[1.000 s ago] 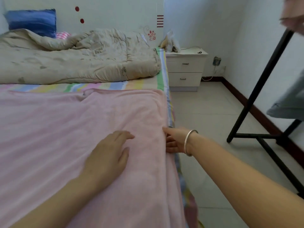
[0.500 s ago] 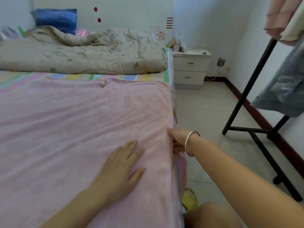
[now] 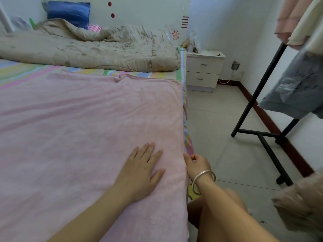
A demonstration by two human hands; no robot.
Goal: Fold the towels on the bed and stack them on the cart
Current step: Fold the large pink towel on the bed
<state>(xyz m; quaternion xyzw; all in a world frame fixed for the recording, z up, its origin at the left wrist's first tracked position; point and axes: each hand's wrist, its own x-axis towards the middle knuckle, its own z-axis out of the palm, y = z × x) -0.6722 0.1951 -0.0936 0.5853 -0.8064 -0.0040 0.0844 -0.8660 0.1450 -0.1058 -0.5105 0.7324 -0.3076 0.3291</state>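
Left hand [image 3: 141, 173] flat, released, on pink towel [image 3: 83, 130], lower centre; right hand [image 3: 196, 164] pinching towel's edge.

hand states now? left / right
Left hand: open, flat on the pink towel, gripping nothing.
Right hand: fingers curled at the towel's right edge, apparently pinching it; the grip itself is partly hidden.

The left hand [image 3: 139, 173] slid toward 5 o'clock on the towel [image 3: 78, 137], fingers now spread flat. The right hand [image 3: 196, 165] drew back along the towel's edge, fingers curling loosely.
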